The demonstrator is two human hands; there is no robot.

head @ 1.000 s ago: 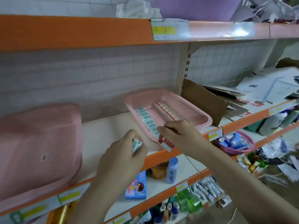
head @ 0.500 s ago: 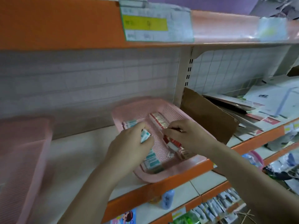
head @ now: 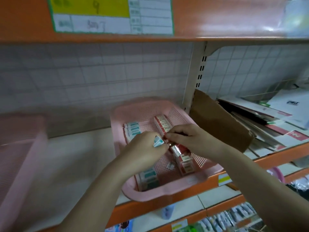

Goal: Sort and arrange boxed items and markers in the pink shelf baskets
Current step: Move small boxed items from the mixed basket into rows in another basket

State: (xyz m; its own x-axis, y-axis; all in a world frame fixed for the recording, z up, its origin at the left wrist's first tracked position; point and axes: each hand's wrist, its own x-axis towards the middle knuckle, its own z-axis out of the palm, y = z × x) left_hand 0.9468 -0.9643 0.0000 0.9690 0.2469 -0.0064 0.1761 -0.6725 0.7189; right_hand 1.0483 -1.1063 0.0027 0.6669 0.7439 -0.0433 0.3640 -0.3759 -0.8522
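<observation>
A pink mesh basket (head: 168, 193) sits on the white shelf. Inside it a row of teal-and-white boxes (head: 133, 128) runs along the left and a row of red-and-white boxes (head: 185, 163) along the right. My left hand (head: 143, 151) is over the basket's middle and grips a small teal-and-white box (head: 158, 141) between thumb and fingers. My right hand (head: 189, 139) is beside it, fingers curled, pinching a red-and-white box (head: 175, 149) in the right row. The two hands nearly touch.
A second pink basket (head: 18, 148) stands blurred at the left. A brown cardboard sheet (head: 220, 121) leans right of the basket, with stacked papers (head: 275, 118) behind it. An orange shelf (head: 217, 19) with a price label hangs overhead. Lower shelves hold bottles and tubes.
The view has moved in closer and lower over the basket. Both hands have come from its front edge to its middle, and the right hand now pinches a red box in the row.
</observation>
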